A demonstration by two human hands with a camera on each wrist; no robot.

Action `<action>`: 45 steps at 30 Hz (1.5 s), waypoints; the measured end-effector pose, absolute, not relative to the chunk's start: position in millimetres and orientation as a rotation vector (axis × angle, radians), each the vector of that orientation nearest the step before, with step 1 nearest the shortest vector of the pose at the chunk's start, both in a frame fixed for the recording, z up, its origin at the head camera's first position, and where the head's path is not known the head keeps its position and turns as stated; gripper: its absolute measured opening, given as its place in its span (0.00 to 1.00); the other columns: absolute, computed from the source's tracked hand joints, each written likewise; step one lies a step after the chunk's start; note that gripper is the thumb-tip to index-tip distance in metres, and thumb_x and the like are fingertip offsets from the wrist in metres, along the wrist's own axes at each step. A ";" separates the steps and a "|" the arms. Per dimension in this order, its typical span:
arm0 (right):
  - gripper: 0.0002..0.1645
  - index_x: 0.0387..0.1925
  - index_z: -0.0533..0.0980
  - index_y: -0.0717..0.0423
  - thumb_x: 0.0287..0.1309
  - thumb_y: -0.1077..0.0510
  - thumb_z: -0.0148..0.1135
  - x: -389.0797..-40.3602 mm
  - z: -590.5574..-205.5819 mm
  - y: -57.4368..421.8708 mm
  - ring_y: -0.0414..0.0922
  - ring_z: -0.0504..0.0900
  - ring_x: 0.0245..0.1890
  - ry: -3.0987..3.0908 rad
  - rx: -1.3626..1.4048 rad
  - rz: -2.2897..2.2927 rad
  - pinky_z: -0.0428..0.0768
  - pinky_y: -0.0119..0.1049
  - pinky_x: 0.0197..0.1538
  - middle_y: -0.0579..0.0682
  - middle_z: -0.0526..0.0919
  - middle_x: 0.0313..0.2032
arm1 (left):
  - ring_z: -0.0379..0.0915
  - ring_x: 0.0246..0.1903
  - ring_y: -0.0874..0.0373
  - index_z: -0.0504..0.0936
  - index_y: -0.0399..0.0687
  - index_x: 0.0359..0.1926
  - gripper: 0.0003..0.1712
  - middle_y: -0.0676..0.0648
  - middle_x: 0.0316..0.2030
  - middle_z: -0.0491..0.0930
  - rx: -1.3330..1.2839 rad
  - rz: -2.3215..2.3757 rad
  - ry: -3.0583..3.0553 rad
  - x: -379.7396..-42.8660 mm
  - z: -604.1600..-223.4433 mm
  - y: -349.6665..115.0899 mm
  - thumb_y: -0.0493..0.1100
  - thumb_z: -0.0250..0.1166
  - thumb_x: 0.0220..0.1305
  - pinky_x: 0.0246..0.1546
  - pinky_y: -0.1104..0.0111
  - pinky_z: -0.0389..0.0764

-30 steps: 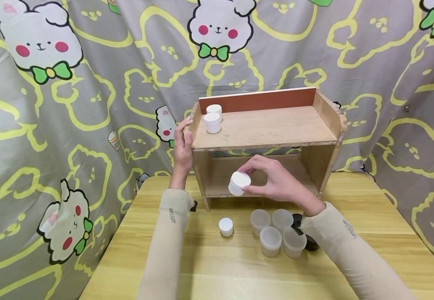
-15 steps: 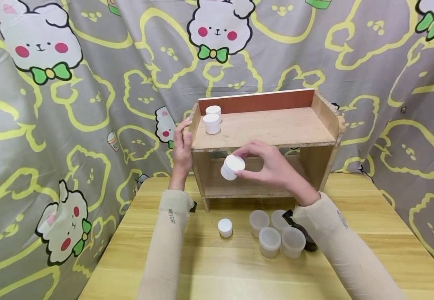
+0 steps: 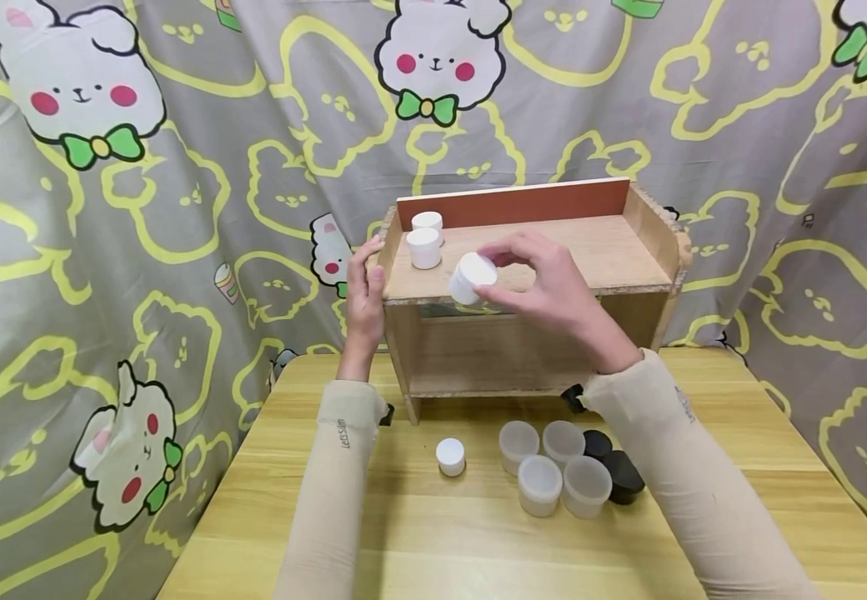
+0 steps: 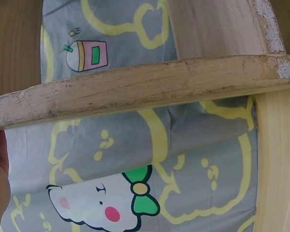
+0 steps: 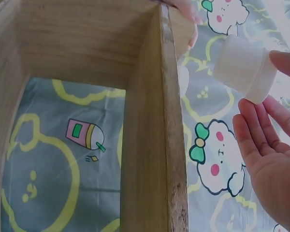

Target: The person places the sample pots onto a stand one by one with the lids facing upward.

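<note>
My right hand (image 3: 546, 279) pinches a small white lidded jar (image 3: 473, 277) between thumb and fingers. The jar is tilted and overlaps the front edge of the wooden shelf (image 3: 553, 254) in the head view; in the right wrist view the jar (image 5: 244, 67) stands out beyond the shelf board's edge. My left hand (image 3: 364, 300) holds the shelf's left side panel near its upper front corner. On the top board at the left, two similar white jars (image 3: 423, 248) stand one behind the other. Another white jar (image 3: 451, 457) sits on the table.
Several translucent lidded tubs (image 3: 540, 483) stand together on the wooden table (image 3: 478, 550) in front of the shelf. Black jars (image 3: 623, 477) stand beside them at the right. A raised reddish back strip (image 3: 523, 204) borders the top board. A patterned curtain (image 3: 253, 192) hangs behind.
My right hand has lifted the white jar from in front of the lower compartment up to the top board's front edge. My left hand has stayed at the shelf's side.
</note>
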State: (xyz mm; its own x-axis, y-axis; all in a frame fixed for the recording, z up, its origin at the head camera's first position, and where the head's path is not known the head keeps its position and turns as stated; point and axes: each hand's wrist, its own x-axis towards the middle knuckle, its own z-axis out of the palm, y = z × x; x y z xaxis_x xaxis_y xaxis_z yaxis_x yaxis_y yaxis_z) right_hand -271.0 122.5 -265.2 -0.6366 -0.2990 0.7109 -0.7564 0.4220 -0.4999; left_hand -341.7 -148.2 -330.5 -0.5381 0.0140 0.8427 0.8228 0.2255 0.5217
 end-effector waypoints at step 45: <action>0.30 0.55 0.81 0.66 0.56 0.51 0.75 -363.4 -231.9 97.0 0.54 0.81 0.52 -2.322 0.418 1.076 0.76 0.45 0.60 0.61 0.82 0.51 | 0.59 0.75 0.39 0.67 0.27 0.64 0.23 0.30 0.69 0.68 -0.773 -1.398 -1.756 -341.1 -330.3 -148.5 0.33 0.47 0.73 0.79 0.56 0.55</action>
State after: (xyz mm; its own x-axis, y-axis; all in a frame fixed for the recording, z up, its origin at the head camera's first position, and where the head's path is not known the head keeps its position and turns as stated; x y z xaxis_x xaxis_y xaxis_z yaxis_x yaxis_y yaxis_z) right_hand -363.4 97.0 -231.9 -0.8051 -0.0514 0.5908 -0.4839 0.6330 -0.6043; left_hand -341.1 -148.5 -330.3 -0.5367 0.0054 0.8437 0.8234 0.2214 0.5224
